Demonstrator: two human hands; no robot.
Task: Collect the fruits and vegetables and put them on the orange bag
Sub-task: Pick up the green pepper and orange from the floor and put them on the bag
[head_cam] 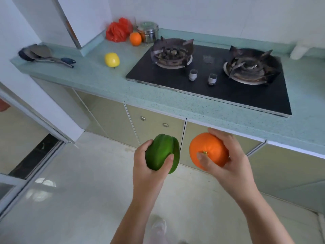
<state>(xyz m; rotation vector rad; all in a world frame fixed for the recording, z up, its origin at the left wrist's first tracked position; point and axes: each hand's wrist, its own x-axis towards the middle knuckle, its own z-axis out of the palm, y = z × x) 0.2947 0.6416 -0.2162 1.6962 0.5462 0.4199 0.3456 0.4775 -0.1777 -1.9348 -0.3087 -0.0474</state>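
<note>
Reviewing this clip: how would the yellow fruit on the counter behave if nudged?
The yellow fruit looks rounded, so it would probably roll on the flat counter. Its glossy skin may be slightly slippery; it seems firm, not floppy.

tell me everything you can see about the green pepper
The green pepper looks smooth and glossy, deep green, with lengthwise lobes and ridges. It is whole, tilted, and held in the air above the floor in front of the cabinets. The left hand grips it, thumb across its front. It does not touch the orange in the right hand.
</note>
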